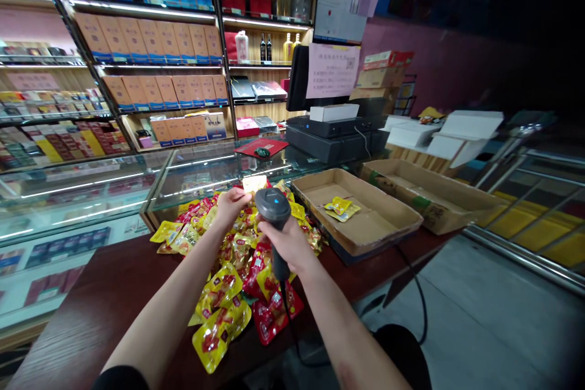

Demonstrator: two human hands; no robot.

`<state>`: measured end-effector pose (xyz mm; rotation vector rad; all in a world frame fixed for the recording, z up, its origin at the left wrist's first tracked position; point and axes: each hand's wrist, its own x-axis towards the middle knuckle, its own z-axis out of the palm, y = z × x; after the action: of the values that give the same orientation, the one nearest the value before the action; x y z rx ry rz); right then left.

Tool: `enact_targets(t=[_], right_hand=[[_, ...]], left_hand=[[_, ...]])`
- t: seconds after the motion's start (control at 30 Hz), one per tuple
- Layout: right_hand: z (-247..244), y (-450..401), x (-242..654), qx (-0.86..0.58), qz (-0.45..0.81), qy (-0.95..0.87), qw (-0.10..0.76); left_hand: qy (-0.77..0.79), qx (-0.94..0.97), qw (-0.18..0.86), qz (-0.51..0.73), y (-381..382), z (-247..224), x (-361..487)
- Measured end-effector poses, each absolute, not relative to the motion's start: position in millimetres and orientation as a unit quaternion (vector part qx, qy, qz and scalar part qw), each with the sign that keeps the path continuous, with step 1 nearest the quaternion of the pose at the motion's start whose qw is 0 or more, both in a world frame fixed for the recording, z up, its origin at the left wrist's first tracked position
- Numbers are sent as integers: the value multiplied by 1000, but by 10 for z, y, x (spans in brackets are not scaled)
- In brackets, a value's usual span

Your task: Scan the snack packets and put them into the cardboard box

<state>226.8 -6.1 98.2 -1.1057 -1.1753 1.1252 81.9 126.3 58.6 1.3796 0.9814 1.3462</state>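
My right hand (292, 244) is wrapped round the handle of a dark grey barcode scanner (272, 204), which has a small blue light on top and a black cable below. In front of the scanner, my left hand (231, 204) pinches a small snack packet (255, 183) by its edge. The packet looks pale and brightly lit, and the scanner hides part of it. Under both hands spreads a heap of yellow and red snack packets (222, 287) on the dark wooden table.
Right of the heap stands a shallow cardboard box (379, 219) with a few yellow packets (340, 206) inside. Another cardboard box (439, 195) lies beyond it. A glass counter (196, 164) runs behind, with a monitor (299, 76) and a mouse (261, 152). A metal railing (525, 244) is at the right.
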Motion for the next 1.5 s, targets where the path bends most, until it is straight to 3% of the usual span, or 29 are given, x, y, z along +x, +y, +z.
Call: enact_targets(t=[0.23,0.43,0.7,0.87,1.07,1.3,1.5], right_hand=[[1257,354,2826,-453,601,-371,543],[1416,471,3610,-457,655,-308,518],[1502,170,4840,-458,602,-253,603],[1441,-19,5207,-517,526,-188,648],[1344,69,4921,-498,571,-188,625],[1276,171,3922,-415,675,-249,557],[930,130,3105,-418,690,-324,494]], left_hand=[[414,525,565,483,1095,786,1079],[387,484,650,440,1204,923,1861],[313,484,730,368,1175,1050,3342],[315,499,722,360,1066,987,3733],[344,506,696,375,1110,908,3274],[379,570,613,395,1008,1044,1888],[436,642,515,365,670,963,971]])
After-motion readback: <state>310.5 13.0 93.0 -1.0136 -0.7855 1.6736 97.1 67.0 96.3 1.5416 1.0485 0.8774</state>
